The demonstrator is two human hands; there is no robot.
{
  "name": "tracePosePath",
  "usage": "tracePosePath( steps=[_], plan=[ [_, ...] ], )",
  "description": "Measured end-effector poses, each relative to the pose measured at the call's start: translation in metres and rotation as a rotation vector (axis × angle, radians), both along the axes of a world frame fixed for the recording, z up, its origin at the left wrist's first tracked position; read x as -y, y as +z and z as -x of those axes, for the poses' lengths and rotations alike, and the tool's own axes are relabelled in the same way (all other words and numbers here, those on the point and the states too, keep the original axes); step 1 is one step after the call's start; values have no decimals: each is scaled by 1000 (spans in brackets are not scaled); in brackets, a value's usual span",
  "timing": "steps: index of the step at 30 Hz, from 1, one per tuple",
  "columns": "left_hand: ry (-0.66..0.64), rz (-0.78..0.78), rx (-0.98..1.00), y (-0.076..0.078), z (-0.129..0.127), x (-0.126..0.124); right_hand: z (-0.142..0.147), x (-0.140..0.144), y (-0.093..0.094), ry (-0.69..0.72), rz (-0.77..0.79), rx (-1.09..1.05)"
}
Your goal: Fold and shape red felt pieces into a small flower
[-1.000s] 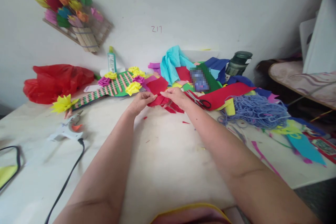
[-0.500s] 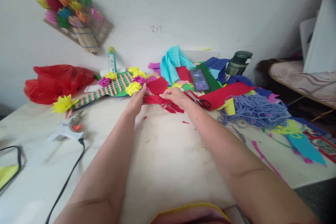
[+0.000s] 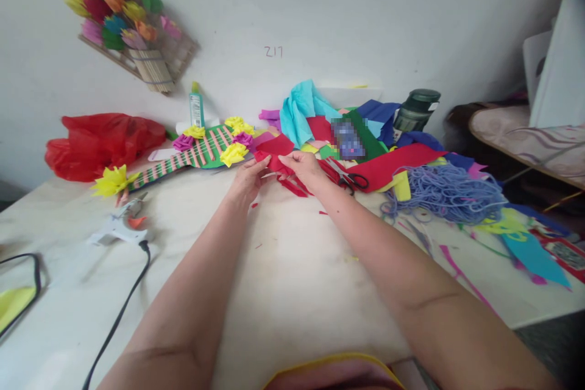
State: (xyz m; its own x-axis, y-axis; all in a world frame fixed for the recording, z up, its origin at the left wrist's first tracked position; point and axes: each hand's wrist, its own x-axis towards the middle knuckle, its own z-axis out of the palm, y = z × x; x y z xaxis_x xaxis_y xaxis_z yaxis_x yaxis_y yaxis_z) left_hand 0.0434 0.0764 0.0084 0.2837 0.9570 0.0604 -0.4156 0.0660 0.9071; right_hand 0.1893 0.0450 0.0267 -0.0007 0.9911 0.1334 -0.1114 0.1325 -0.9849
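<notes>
Red felt piece point(image 3: 274, 161): pinched by left hand point(image 3: 247, 180) and right hand point(image 3: 304, 169) fingers, now bunched and lifted off the tabletop point(image 3: 283, 268), left of scissors point(image 3: 350, 180).

glue gun point(image 3: 119, 226), scissors point(image 3: 351, 180), blue yarn point(image 3: 450, 194)
</notes>
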Motion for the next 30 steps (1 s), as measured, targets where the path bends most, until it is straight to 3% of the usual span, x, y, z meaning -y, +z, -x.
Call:
tracePosePath(
  steps=[8,21,30],
  plan=[
    [-2,-39,-111,1,1,0,-6,-6,-3,-78,-139,196],
    [84,-20,-23,-1,3,-3,-7,-3,-3,-16,-140,220],
    [-41,-91,-55,3,13,-4,-7,2,0,107,19,39]
  ],
)
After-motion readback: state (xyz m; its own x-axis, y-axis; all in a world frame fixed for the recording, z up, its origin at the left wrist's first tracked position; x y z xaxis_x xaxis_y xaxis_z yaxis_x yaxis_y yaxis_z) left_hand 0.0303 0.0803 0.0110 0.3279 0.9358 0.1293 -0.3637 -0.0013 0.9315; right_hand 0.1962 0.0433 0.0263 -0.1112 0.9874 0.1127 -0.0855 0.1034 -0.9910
